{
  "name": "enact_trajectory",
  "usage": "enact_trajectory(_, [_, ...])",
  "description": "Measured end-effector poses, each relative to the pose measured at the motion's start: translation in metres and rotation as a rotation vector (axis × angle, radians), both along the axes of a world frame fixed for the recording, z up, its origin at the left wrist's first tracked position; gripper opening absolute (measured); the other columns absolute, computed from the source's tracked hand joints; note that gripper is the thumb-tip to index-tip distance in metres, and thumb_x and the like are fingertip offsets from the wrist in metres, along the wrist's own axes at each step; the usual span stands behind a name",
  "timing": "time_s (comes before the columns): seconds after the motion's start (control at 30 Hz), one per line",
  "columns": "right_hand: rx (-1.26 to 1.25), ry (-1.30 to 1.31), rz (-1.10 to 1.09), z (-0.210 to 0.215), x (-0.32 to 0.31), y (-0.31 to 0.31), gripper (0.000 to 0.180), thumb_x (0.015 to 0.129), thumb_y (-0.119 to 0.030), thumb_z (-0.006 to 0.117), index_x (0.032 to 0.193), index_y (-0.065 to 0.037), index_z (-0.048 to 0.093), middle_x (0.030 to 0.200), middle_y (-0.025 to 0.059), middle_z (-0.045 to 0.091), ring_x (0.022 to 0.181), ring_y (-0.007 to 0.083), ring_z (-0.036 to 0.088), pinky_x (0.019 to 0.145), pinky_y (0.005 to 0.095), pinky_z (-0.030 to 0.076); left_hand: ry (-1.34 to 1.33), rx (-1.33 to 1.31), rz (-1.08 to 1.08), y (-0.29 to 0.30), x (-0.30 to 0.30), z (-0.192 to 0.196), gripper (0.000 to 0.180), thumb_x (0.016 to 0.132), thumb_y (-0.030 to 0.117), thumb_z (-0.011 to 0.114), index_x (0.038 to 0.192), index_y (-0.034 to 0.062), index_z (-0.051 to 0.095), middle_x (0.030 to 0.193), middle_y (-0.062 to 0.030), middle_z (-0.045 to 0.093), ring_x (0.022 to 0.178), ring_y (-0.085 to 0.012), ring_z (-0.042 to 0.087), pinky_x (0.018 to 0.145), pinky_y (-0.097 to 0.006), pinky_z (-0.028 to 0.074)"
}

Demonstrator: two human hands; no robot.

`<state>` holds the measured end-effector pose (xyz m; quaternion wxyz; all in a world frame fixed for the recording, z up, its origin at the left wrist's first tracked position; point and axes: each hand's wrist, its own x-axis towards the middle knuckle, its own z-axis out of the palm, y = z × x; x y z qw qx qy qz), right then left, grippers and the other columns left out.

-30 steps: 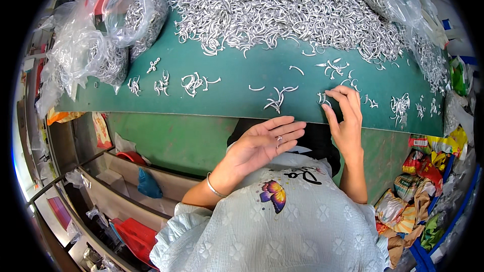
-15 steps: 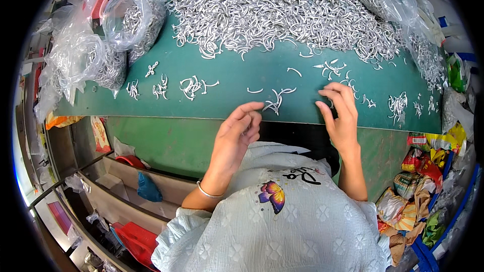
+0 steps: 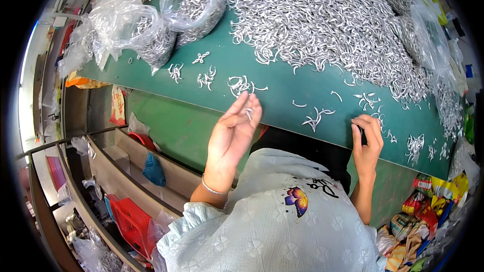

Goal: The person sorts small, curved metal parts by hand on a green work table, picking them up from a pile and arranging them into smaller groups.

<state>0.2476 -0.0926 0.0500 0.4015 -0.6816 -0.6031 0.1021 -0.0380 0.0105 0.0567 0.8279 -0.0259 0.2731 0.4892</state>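
We judge the silver piece [image 3: 249, 114] light, stiff: pinch mid-curve.
It lies within loosely curled left fingers [image 3: 238, 104]; bent right fingers [image 3: 372, 126], grip unclear.

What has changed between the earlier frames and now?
The left hand moved left, from the middle silver cluster to the next cluster leftward; whether it took or released anything is unclear. The view swung, shifting the green table rightward in the picture. The right hand stayed by the near edge; the big heap looks unchanged.
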Motion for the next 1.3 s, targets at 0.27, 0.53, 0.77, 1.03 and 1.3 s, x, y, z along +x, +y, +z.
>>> enact_trajectory(0.27, [0.011,-0.018,-0.033,-0.004,0.003,0.000,0.010,0.082,0.007,0.065,0.091,0.004,0.063,0.091,0.0140,0.061,0.085,0.0283,0.057,0.079,0.0353,0.045,0.589,0.291,0.264,0.043,-0.036,0.000,0.042,0.089,-0.015,0.044,0.131,-0.0166,0.042,0.135,-0.0284,0.049,0.127,-0.0344,0.050,0.110,-0.040,0.043])
enact_trajectory(0.53, [-0.023,-0.038,-0.063,-0.009,0.003,-0.005,0.011,0.082,0.006,0.065,0.092,0.003,0.064,0.094,0.0146,0.061,0.088,0.0297,0.058,0.085,0.0373,0.045,0.993,0.478,0.331,0.061,-0.068,-0.021,0.036,0.094,-0.005,0.052,0.128,-0.0158,0.047,0.131,-0.0264,0.052,0.121,-0.0341,0.056,0.105,-0.037,0.048])
enact_trajectory(0.77, [-0.218,-0.044,-0.191,-0.002,0.004,-0.017,0.031,0.084,0.000,0.067,0.114,0.001,0.061,0.113,0.0187,0.057,0.102,0.0355,0.057,0.090,0.0392,0.046,0.780,0.444,0.119,0.047,-0.057,-0.017,0.035,0.093,0.001,0.058,0.125,-0.0129,0.052,0.117,-0.0225,0.062,0.102,-0.0255,0.064,0.092,-0.033,0.054])
enact_trajectory(1.03, [-0.225,0.034,-0.194,0.000,-0.004,-0.019,0.042,0.083,-0.002,0.069,0.123,-0.002,0.056,0.112,0.0175,0.051,0.095,0.0372,0.057,0.078,0.0417,0.049,0.474,0.417,-0.779,-0.045,0.032,-0.023,0.022,0.092,0.000,0.056,0.113,-0.0041,0.063,0.098,-0.0089,0.066,0.084,-0.0129,0.060,0.077,-0.026,0.049])
enact_trajectory(1.3, [-0.211,0.009,-0.039,-0.013,-0.013,-0.004,0.028,0.083,-0.001,0.067,0.110,-0.002,0.059,0.107,0.0141,0.054,0.093,0.0359,0.060,0.076,0.0429,0.049,1.348,1.115,-0.545,-0.047,0.054,-0.012,0.036,0.078,0.000,0.076,0.111,0.0024,0.064,0.075,-0.0027,0.046,0.066,-0.0119,0.042,0.061,-0.027,0.039])
